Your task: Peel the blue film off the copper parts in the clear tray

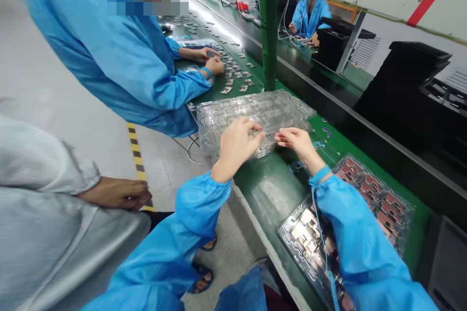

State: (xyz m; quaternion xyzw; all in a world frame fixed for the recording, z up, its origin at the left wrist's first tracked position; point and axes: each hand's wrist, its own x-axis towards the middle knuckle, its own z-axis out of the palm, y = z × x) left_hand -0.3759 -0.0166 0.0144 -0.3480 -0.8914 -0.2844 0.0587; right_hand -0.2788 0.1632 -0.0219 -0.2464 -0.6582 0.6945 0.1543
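A stack of clear plastic trays (273, 104) with moulded pockets lies across the green bench, jutting past its front edge. Over its near side is my left hand (237, 146), thumb and fingers curled together in a pinch. Something thin and small seems to be between the fingertips, too small to make out. Just to the right, my right hand (297, 145) reaches toward the tray with fingers stretched out and nothing visible in them. A blue wrist strap (321, 175) with a coiled cord circles my right wrist. Small circuit boards (319, 145) lie beyond that hand.
Filled trays, one of reddish boards (372, 189) and one of shiny metallic parts (304, 233), lie under my right forearm. A co-worker's hands (213, 60) handle small boards at left. A green post (268, 34) rises behind the clear trays. Another person's hand (116, 193) is nearby.
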